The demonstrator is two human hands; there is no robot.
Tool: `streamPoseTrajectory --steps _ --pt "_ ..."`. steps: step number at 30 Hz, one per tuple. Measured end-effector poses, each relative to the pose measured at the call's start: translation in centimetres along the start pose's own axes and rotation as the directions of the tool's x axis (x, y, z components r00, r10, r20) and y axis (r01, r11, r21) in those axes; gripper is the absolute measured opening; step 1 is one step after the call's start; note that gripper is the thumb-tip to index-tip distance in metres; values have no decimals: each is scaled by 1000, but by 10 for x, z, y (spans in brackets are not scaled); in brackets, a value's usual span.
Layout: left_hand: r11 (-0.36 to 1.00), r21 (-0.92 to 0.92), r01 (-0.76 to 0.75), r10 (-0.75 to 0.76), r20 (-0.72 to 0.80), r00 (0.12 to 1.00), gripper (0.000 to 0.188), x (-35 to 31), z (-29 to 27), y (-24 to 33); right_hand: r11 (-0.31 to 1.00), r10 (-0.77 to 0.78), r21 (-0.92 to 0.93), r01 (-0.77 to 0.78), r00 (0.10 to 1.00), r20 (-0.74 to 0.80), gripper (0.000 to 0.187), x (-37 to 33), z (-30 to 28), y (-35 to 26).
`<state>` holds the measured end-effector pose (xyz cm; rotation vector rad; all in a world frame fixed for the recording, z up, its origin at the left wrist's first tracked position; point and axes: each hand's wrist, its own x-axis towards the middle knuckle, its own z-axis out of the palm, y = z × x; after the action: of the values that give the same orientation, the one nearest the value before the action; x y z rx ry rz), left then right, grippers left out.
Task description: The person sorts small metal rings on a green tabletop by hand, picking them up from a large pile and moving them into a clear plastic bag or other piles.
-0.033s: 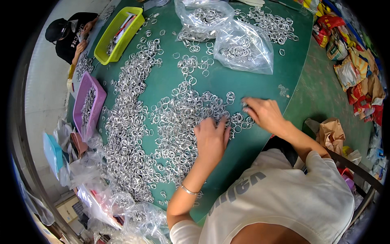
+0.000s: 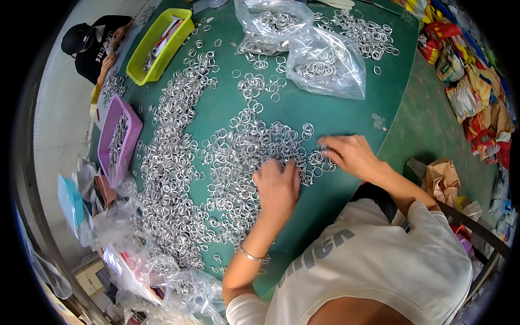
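Small silvery metal rings lie in a loose pile (image 2: 233, 157) on the green table (image 2: 336, 116). Over the pile's near right side is my left hand (image 2: 277, 187), fingers bent and apart, their tips down among the rings. Nothing held shows in it. Just beyond the pile's right edge hovers my right hand (image 2: 353, 154), fingers pointing left toward a few outlying rings (image 2: 319, 162). Motion smears its fingertips, so whether a ring is between them cannot be seen.
Left of the pile runs a long band of rings (image 2: 170, 157). A purple basket (image 2: 132, 132) and a yellow-green basket (image 2: 187, 27) stand farther left. Clear plastic bags (image 2: 346, 81) of rings lie at the back. Across the table sits another person (image 2: 97, 49); colourful packages (image 2: 466, 97) line the right.
My left hand has shifted slightly left and toward me over the rings. My right hand's fingers have moved a little left, and their tips are now more blurred.
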<state>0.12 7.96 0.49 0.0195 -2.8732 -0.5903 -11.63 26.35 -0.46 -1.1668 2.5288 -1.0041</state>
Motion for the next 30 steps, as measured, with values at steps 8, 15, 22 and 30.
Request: streamPoseTrajectory --steps 8,15,22,30 --pt "964 92 250 -236 -146 961 31 -29 -19 -17 988 -135 92 124 984 118 40 50 -8 -22" --pt "919 30 393 -381 -192 905 27 -48 -27 -36 953 -176 -215 215 967 184 19 56 14 -21" --pt "889 -95 447 -454 -303 838 31 -50 -31 -34 983 -20 -185 3 996 -91 20 46 -3 -14" --pt "926 95 364 -353 -120 928 40 -32 -22 -14 959 -203 -168 226 969 141 10 47 25 -30"
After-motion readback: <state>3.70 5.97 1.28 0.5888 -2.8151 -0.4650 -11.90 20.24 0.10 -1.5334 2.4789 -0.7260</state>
